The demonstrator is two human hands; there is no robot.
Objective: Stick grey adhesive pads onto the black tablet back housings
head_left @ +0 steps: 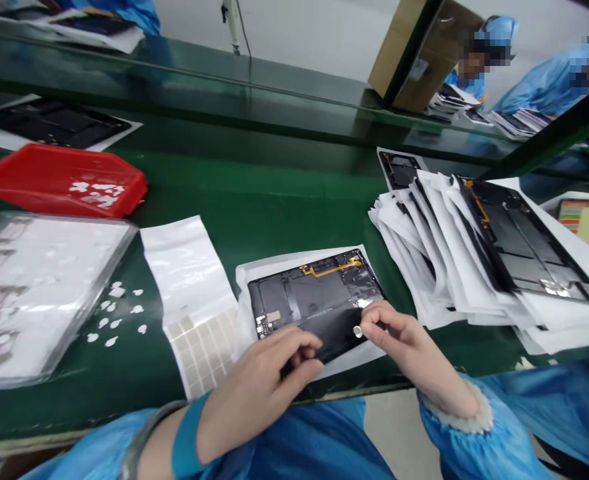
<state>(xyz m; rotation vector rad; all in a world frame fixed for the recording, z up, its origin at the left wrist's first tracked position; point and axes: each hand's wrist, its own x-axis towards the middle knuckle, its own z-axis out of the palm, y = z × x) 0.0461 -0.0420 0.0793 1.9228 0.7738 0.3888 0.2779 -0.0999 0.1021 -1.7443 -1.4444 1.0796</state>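
Observation:
A black tablet back housing (319,310) with an orange flex cable (332,267) along its far edge lies on a white sheet in front of me. My right hand (392,333) pinches a small round silvery disc (358,331) over the housing's right part. Low over the near left side of the housing is my left hand (269,373), fingers curled, with a gap between thumb and forefinger and nothing visible in it. A strip of square beige stickers (204,353) on white backing lies left of the housing.
Small white tabbed pieces (116,291) lie scattered beside a clear plastic tray (74,287). Behind it stands a red bin (64,177) with white scraps. Housings interleaved with white sheets form a stack (454,267) at right. Co-workers in blue sit beyond the raised shelf (274,87).

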